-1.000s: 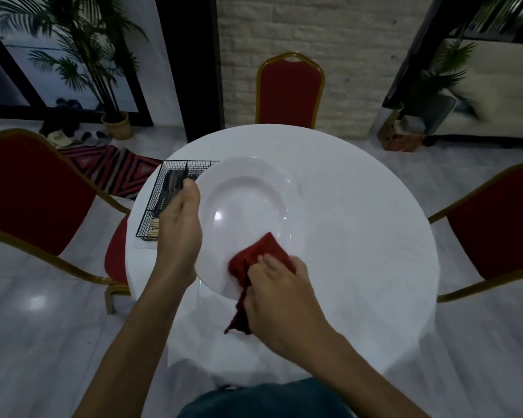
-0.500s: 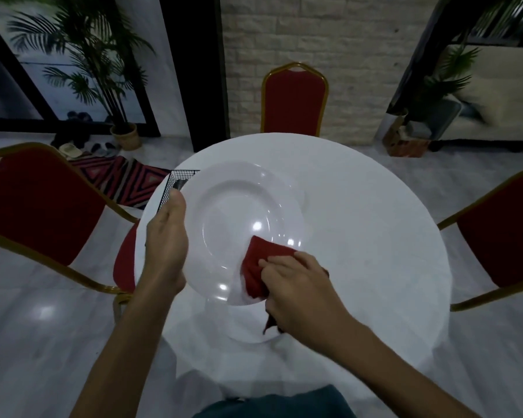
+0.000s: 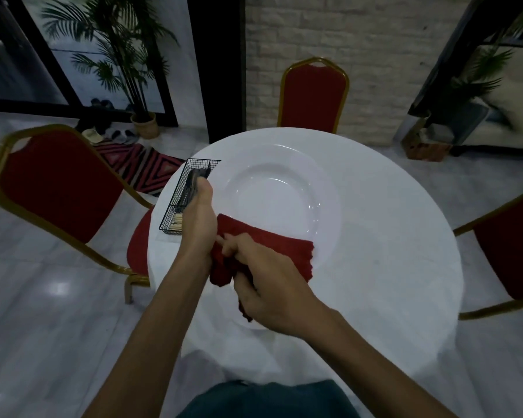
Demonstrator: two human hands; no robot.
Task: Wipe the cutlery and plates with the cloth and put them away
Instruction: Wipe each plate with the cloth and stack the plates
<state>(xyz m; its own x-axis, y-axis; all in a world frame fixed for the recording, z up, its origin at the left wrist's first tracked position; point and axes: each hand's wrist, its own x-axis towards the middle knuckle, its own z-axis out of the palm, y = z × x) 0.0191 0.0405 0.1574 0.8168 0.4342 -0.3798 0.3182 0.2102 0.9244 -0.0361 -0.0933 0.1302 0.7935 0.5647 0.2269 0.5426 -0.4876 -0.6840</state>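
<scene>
Plate (image 3: pixel 280 200) held up over the table (image 3: pixel 390 251), cloth (image 3: pixel 269 245) across its near rim.

The wire basket (image 3: pixel 175 202) of cutlery sits at the table's left edge, just beyond the left hand (image 3: pixel 198 224). That hand grips the plate's left rim, thumb on the face and fingers hidden behind. The cloth runs left to right between both hands, and the right hand (image 3: pixel 278 291) holds it bunched in curled fingers. The plate's well lies up and away from the right hand, so the next wipe probably pushes outward. The pale edge below that hand may be a second plate; I cannot tell.
</scene>
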